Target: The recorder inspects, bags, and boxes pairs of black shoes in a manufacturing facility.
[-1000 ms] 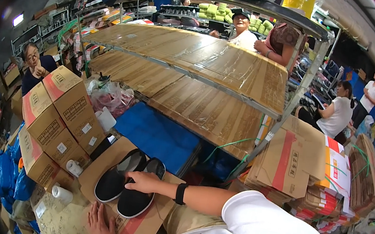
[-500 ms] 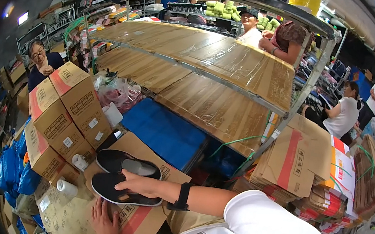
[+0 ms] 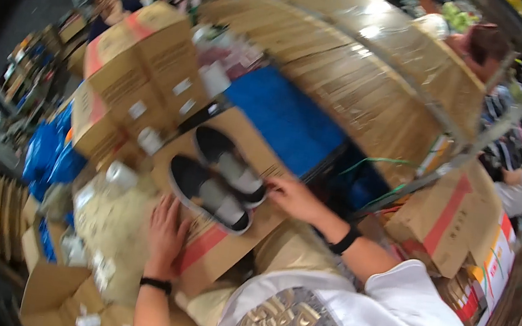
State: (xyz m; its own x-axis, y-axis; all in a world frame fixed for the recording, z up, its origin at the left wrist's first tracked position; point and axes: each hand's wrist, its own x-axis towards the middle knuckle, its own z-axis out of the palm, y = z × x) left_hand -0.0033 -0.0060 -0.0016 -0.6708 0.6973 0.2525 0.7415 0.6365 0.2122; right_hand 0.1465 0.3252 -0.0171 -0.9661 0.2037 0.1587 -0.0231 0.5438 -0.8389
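Observation:
Two black slip-on shoes with grey insides and pale soles lie side by side on a flat cardboard carton, the nearer shoe (image 3: 208, 197) next to the farther shoe (image 3: 228, 162). Their toes point to the far left. My left hand (image 3: 167, 229) rests open on the near left part of the carton (image 3: 200, 237), fingers spread, close beside the nearer shoe. My right hand (image 3: 296, 198) is at the heel of the farther shoe, its fingers loosely stretched and somewhat blurred. Whether they touch the heel I cannot make out.
Stacked brown cartons (image 3: 149, 61) stand at the left, with white rolls (image 3: 121, 175) in front. A metal-framed rack (image 3: 327, 47) with wood-look shelves and a blue panel (image 3: 286, 117) lies beyond. Flattened cartons (image 3: 440, 214) are piled at the right. An open box (image 3: 56, 288) stands lower left.
My right hand has come out of the nearer shoe and drawn back to the heels. My left hand stays on the carton. The view has swung, and the shoes' toes now point farther away.

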